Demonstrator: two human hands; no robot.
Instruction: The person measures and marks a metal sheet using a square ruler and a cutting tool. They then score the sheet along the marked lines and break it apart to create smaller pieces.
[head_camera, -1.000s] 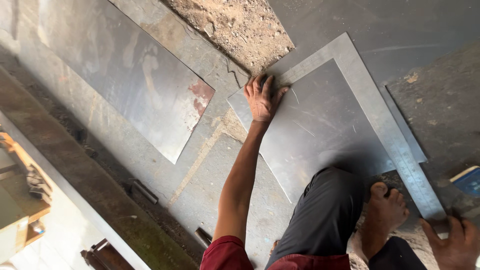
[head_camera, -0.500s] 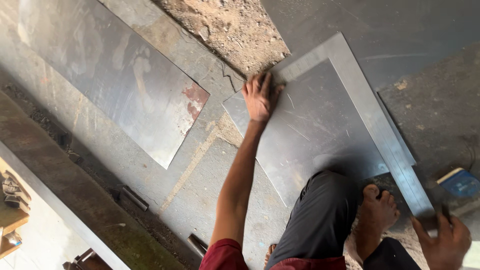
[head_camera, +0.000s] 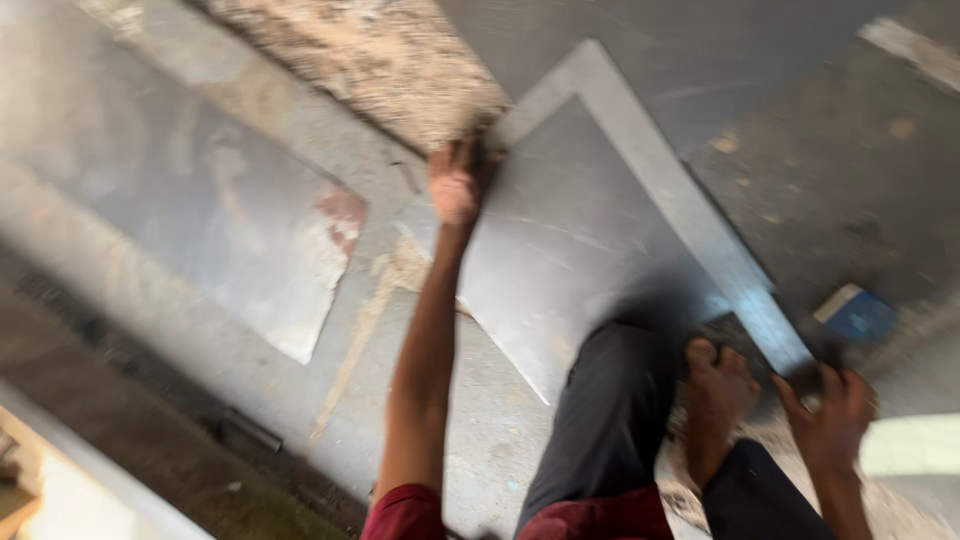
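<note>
The person wears a dark red short-sleeved shirt, its sleeve ending high on the upper arm, and dark grey trousers over the bent legs. Both forearms are bare, as are the left hand (head_camera: 455, 185), the right hand (head_camera: 830, 410) and the one foot in view. The picture is motion-blurred, so finer detail cannot be told.

Left hand (head_camera: 455, 185) slid toward metal sheet (head_camera: 580, 250) far corner; view blurred.

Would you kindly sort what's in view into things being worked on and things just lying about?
In hand:
- left hand on grey metal sheet
- right hand at long metal strip

Lying about:
- second metal sheet
- blue object
- rubble patch
</note>
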